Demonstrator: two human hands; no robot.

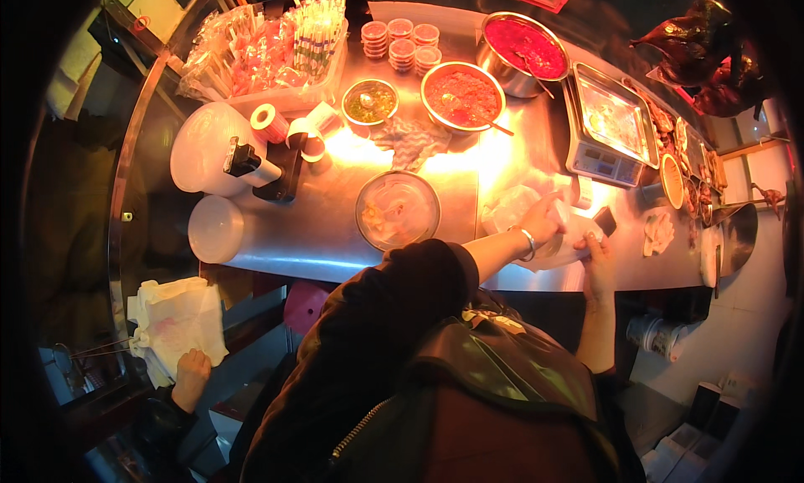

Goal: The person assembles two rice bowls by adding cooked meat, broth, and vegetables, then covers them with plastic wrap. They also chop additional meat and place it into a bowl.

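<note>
Over the right part of the steel counter [335,244], both my hands are at a thin translucent plastic bag [563,247]. My left hand [543,221], with a bracelet at its wrist, reaches across with curled fingers gripping the film. Nearer the counter's front edge, my right hand [595,255] pinches the bag's right side between thumb and fingers. Crumpled clear film [509,206] lies left of my left hand. A small dark flat piece [605,221] shows just beyond my right fingertips; its kind is unclear. To the left stands a round bowl [398,211] with pale contents.
Beyond are a red sauce bowl [462,96], a green sauce bowl [369,103], a deep pot [512,79] and a scale [607,160]. Stacked lids [209,148] and a straw bin [331,85] stand left. Another person's hand [193,370] touches hanging white bags [177,315].
</note>
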